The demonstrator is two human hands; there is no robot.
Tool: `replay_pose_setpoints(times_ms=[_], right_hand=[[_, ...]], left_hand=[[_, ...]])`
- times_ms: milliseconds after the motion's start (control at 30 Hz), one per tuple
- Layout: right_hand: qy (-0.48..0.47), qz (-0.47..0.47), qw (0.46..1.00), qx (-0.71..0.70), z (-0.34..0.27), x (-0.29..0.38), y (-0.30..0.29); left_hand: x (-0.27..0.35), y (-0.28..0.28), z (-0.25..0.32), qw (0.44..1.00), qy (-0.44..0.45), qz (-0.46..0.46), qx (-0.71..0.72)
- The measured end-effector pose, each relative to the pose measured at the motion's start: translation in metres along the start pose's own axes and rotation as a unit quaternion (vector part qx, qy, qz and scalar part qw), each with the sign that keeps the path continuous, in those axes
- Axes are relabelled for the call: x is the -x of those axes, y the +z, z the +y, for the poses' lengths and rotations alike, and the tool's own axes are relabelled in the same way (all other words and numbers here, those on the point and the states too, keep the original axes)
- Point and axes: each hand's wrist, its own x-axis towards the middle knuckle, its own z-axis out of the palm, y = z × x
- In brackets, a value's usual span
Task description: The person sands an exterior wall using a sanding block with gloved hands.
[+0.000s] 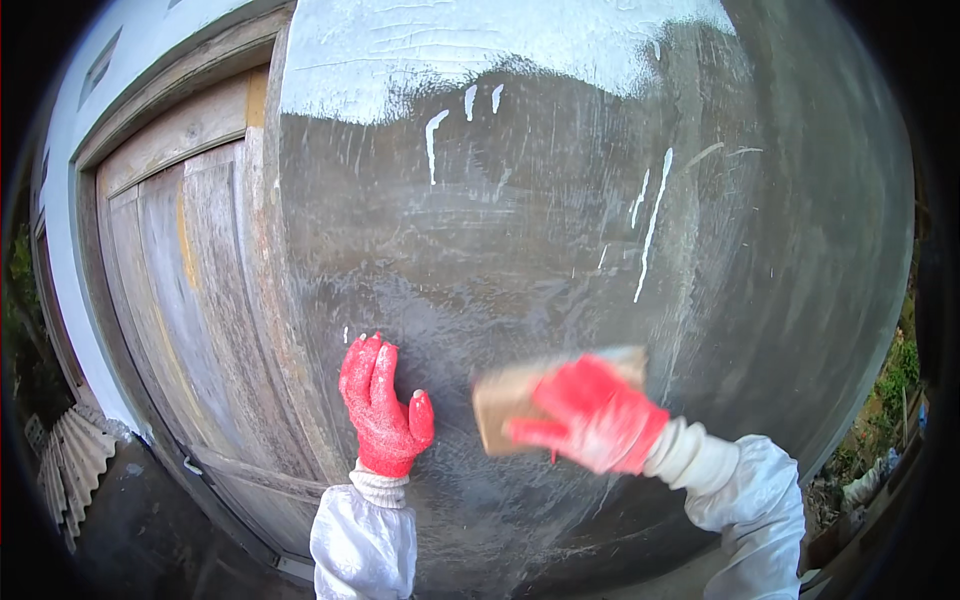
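My right hand, in a red-coated work glove with a white knit cuff, is shut on a tan rectangular pad held against or close to the grey wall. Motion blurs both the hand and the pad, so the pad's material cannot be settled. My left hand wears a matching red glove and holds nothing. Its fingers point up and its thumb stands apart, at the wall's surface; whether it touches is unclear. Between and above my hands the grey surface shows pale smears, scratches and white paint drips.
White paint covers the top of the wall, with a ragged lower edge. Left of the wall stands a weathered wooden door in its frame. A corrugated sheet leans at the lower left. Plants show beyond the wall's right edge.
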Motion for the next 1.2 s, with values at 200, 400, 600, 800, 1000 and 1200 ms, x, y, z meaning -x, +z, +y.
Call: replay_pose_setpoints(times_ms=[200, 400, 600, 800, 1000, 1200], right_hand=[[0.065, 0.098, 0.993, 0.007, 0.04, -0.014, -0.041], [0.434, 0.373, 0.796, 0.197, 0.18, -0.011, -0.114], [0.065, 0.083, 0.994, -0.008, 0.022, -0.034, -0.019], [0.197, 0.226, 0.951, 0.081, 0.064, -0.033, -0.062], [0.445, 0.391, 0.785, 0.181, 0.126, -0.029, -0.075], [0.182, 0.16, 0.97, 0.001, 0.0, -0.096, -0.022]], left_hand=[[0.002, -0.005, 0.0, 1.0, 0.003, -0.012, 0.004], [-0.005, 0.005, 0.008, 0.999, 0.016, -0.005, 0.031], [-0.001, -0.004, -0.001, 1.0, 0.005, -0.006, 0.011], [0.003, -0.003, 0.0, 1.0, 0.012, -0.004, 0.021], [0.001, 0.003, 0.004, 0.999, 0.027, -0.003, 0.045], [0.006, 0.004, 0.0, 0.998, -0.034, 0.027, 0.046]])
